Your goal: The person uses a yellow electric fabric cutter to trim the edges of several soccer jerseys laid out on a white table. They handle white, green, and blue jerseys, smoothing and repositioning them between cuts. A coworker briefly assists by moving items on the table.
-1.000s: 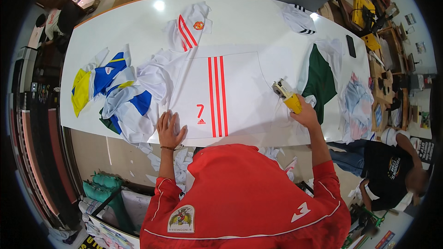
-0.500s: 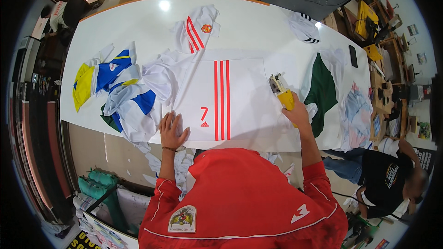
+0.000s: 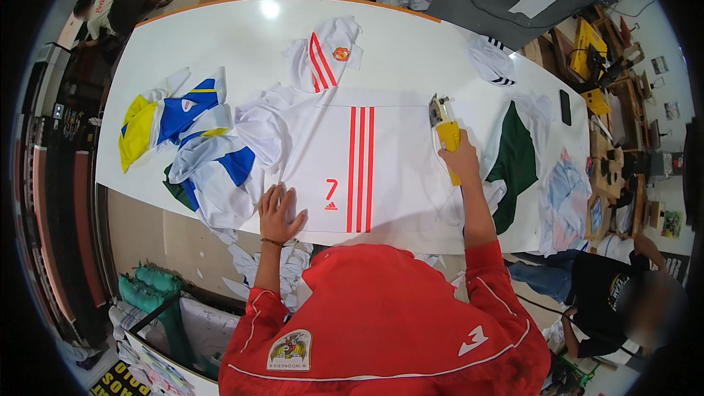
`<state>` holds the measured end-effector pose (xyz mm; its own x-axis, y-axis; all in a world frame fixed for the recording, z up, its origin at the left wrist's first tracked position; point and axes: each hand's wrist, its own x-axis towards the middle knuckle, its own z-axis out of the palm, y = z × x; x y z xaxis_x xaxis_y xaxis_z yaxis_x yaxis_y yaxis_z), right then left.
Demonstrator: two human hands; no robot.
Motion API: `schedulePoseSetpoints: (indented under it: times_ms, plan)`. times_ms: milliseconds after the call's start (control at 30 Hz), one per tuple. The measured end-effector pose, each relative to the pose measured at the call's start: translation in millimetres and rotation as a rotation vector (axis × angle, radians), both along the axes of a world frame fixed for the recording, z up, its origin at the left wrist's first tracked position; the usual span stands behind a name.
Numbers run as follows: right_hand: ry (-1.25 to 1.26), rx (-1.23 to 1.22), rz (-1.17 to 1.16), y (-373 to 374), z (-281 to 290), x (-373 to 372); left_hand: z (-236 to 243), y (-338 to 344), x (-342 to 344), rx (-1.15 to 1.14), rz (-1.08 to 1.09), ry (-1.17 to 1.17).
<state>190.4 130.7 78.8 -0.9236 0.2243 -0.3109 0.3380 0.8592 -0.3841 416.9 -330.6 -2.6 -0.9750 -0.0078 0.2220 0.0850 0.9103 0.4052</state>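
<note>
A white fabric panel with three red stripes and a red numeral lies flat on the white table in front of me. My left hand rests open, fingers spread, on its near left part. In my right hand is a yellow handheld fabric cutter, its metal head pointing away from me near the panel's far right corner. Whether the blade touches cloth I cannot tell. Crumpled white cloth adjoins the panel's left side, and a white piece with red stripes and a crest lies beyond it.
Blue, yellow and white garment pieces lie at the table's left. Dark green cloth, a phone and a pale pink-blue heap are to the right. A person in black is at the lower right; another is far left.
My right hand and the cutter have moved away from me and slightly left, toward the panel's far right corner. My left hand stays on the cloth. The whole view has shifted a little.
</note>
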Motion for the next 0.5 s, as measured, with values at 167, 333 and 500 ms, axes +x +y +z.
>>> schedulePoseSetpoints:
  times_ms: [167,333,500]
  plan:
    - [0.025,-0.018,-0.038,-6,-14,-60,3,1,-3,0.007,-0.007,0.014]
    - [0.038,0.03,-0.041,14,-16,-78,2,10,-11,-0.039,0.082,0.027]
    - [0.138,-0.073,-0.149,40,-32,5,1,58,-73,0.072,0.068,0.146]
